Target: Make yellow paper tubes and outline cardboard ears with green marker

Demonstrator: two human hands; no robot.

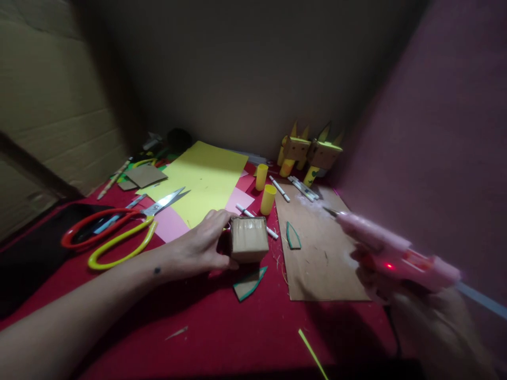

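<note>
My left hand grips a small cardboard box from its left side, fingers behind and thumb in front. Shiny streaks show near the box's upper edge. On the right, my right hand is closed around a pink glue gun, its metal nozzle pointing left and a red light glowing on its side. Just below the box lies a green-edged cardboard piece. A second pointed green-edged piece rests on a flat cardboard sheet. Two yellow paper tubes stand behind the box.
Large scissors with red and yellow handles lie left of my left forearm. Behind are a yellow sheet, cardboard scraps and white markers. Two cardboard-headed figures stand at the back right. A yellow strip lies in front.
</note>
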